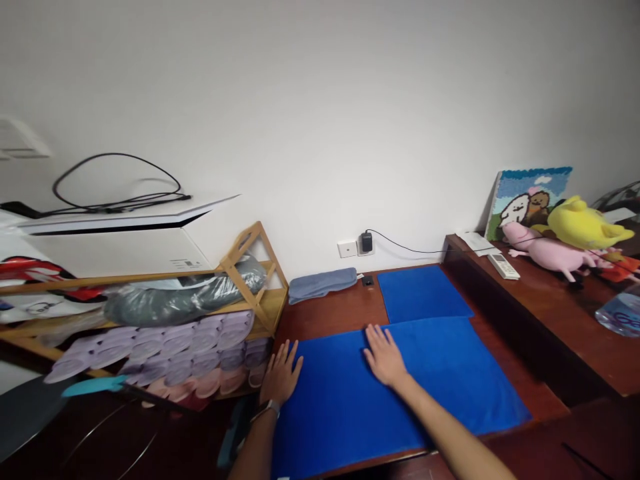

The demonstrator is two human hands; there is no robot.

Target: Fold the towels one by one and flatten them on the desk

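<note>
A large blue cloth [345, 407] lies spread flat over the wooden table [340, 317], its right corner near the table's front edge. My right hand [385, 357] rests palm down on the cloth by its far edge, fingers stretched out. At the cloth's left edge my left hand [281, 375] lies with its fingers spread; a band is on that wrist. Neither hand holds anything. Behind the large cloth is a smaller blue cloth [423, 293], also flat. A folded grey-blue cloth [323, 285] lies by the wall.
Left stands a wooden rack [257, 287] with rows of lilac and pink slippers [190, 340], and a white box [135, 250] on top. A charger [367, 241] is plugged into the wall, its cord running right. A higher table [560, 313] holds plush toys [550, 253] and a remote [504, 267].
</note>
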